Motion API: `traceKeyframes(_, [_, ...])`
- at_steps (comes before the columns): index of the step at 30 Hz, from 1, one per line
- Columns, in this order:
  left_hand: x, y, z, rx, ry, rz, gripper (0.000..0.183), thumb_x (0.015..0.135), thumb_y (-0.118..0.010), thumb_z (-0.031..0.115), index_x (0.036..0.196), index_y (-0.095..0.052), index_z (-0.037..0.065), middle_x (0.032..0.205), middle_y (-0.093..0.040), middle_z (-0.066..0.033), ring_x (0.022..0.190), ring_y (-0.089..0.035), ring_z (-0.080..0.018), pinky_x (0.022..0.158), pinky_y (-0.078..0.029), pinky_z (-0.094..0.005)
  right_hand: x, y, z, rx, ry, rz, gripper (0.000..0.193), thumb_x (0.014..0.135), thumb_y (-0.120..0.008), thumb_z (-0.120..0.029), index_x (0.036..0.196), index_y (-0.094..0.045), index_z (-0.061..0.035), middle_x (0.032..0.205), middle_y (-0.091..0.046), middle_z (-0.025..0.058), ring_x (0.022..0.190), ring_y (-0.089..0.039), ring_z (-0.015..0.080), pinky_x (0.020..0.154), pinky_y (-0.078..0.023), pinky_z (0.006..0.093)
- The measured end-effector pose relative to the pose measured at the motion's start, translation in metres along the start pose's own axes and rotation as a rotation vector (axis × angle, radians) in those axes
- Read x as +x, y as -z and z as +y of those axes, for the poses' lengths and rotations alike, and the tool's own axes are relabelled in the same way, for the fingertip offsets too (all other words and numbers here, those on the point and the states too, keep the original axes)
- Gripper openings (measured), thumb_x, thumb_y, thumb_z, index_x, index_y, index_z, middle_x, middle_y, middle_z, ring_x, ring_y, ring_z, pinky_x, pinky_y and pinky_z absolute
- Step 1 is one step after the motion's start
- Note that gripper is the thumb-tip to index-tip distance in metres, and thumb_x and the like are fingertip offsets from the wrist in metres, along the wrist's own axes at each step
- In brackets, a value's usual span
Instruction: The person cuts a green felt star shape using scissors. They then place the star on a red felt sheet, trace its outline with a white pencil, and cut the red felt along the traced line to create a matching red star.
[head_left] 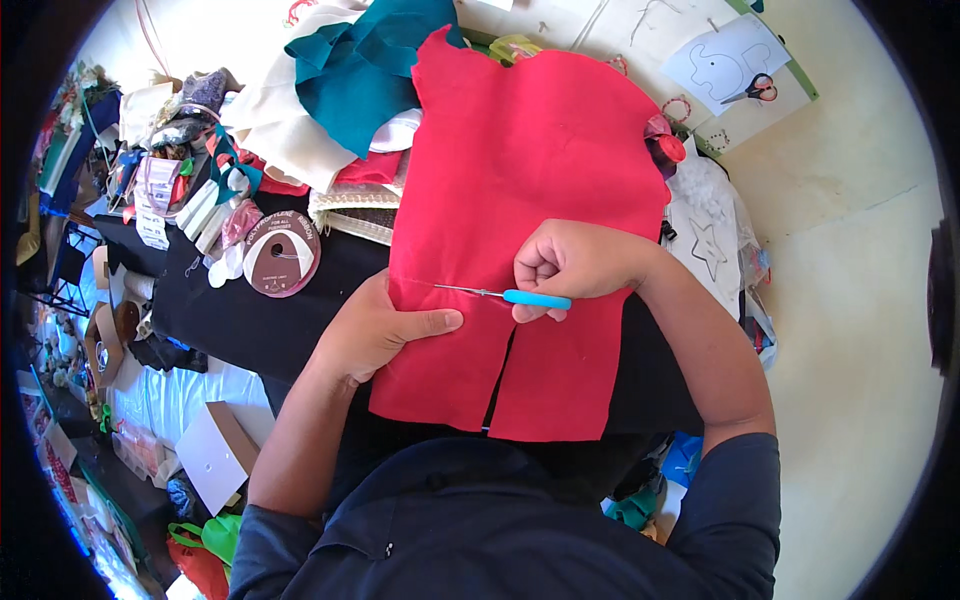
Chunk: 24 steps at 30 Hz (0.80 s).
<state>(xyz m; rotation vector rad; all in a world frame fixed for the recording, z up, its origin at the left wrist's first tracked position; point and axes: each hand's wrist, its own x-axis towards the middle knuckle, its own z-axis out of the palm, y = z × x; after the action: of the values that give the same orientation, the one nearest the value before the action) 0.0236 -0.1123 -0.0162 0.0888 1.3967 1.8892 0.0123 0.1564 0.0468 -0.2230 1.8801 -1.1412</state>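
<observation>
A large piece of red felt (520,150) lies across the black-covered table in front of me, with a slit running up from its near edge. My right hand (565,268) is closed round the blue handle of a pair of scissors (535,299). The blades point left along a faint line on the felt, level with the top of the slit. My left hand (375,325) grips the felt's left edge, thumb on top and fingers hidden beneath. The blade tips end a little above and beyond my left thumb.
At the back left lie teal felt (360,80), cream cloth (285,110) and a ribbon spool (282,255). A white board at the back right carries an elephant drawing (722,65) and red-handled scissors (762,88). A red-capped bottle (668,148) stands by the felt's right edge.
</observation>
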Motion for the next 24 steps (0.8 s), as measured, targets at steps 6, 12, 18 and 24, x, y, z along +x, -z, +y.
traceKeyframes(6, [0.002, 0.0, -0.001, 0.026, 0.017, -0.011, 0.056, 0.08, -0.083, 0.005, 0.13, -0.059, -0.002, 0.121, -0.069, -0.0122, 0.109, -0.066, -0.0201, 0.099, -0.051, -0.0367, 0.012, -0.007, -0.001, 0.045, -0.1, -0.006, 0.024, 0.088, -0.08, -0.021, 0.086, -0.069, 0.0007, 0.082, -0.074, 0.0079, 0.064, -0.067, 0.0083, 0.059, -0.051, 0.0215])
traceKeyframes(12, [0.001, 0.002, 0.0, 0.0, 0.021, -0.029, 0.052, 0.082, -0.082, 0.003, 0.128, -0.06, -0.001, 0.119, -0.069, -0.0106, 0.106, -0.066, -0.0171, 0.094, -0.053, -0.0333, 0.011, -0.007, 0.002, 0.096, 0.007, -0.029, 0.024, 0.09, -0.078, -0.022, 0.088, -0.07, 0.0008, 0.082, -0.073, 0.0062, 0.064, -0.066, 0.0075, 0.059, -0.05, 0.0221])
traceKeyframes(18, [0.001, 0.001, 0.0, 0.022, 0.011, -0.044, 0.052, 0.082, -0.082, 0.003, 0.128, -0.06, -0.001, 0.119, -0.069, -0.0103, 0.106, -0.066, -0.0173, 0.095, -0.053, -0.0336, 0.021, -0.014, -0.009, 0.045, -0.058, -0.011, 0.023, 0.09, -0.078, -0.021, 0.085, -0.069, -0.0007, 0.083, -0.074, 0.0075, 0.065, -0.067, 0.0076, 0.06, -0.051, 0.0217])
traceKeyframes(24, [-0.001, 0.004, -0.001, 0.01, 0.02, -0.058, 0.05, 0.083, -0.082, 0.004, 0.128, -0.06, -0.001, 0.119, -0.069, -0.0103, 0.107, -0.066, -0.0165, 0.095, -0.053, -0.0334, 0.019, -0.01, -0.008, 0.033, -0.014, -0.019, 0.024, 0.09, -0.078, -0.021, 0.085, -0.069, 0.0, 0.083, -0.074, 0.0076, 0.066, -0.067, 0.009, 0.062, -0.052, 0.0232])
